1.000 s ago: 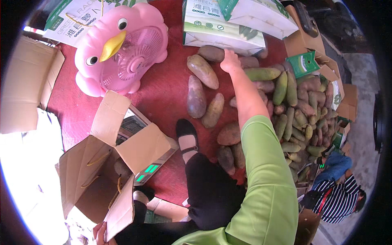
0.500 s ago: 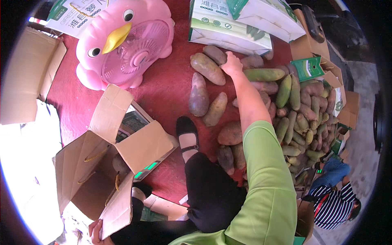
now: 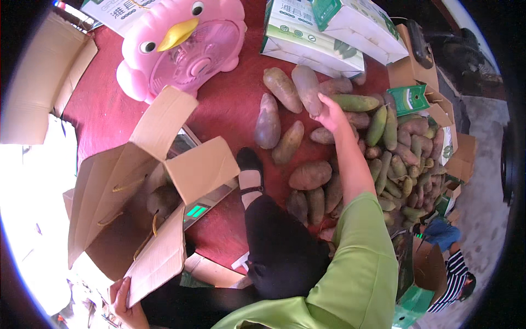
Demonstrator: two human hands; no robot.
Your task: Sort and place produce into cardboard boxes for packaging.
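Note:
My right hand (image 3: 330,113) is closed round the lower end of a thick, soil-dusted radish (image 3: 307,86), lifted among others on the red cloth. A paler radish (image 3: 282,90) lies just left of it, and a purplish one (image 3: 268,123) rests nearer me. At the lower left, my left hand (image 3: 125,304) grips the flap of an open cardboard box (image 3: 118,247). This box has rope handles, and a dark radish (image 3: 163,200) shows inside it. Under its far side is a scale with a green lit display (image 3: 196,211).
A heap of radishes (image 3: 405,159) spreads to the right. A pink bird-faced fan (image 3: 186,55) and white-and-green gift boxes (image 3: 307,46) stand at the back. Another open box (image 3: 430,268) is at lower right, near a person in a striped top (image 3: 455,279). My shoe (image 3: 250,164) is on the red cloth.
My right hand has raised the radish from the back of the cloth and drawn it slightly nearer. The box has tilted a little, with my left hand still on its flap.

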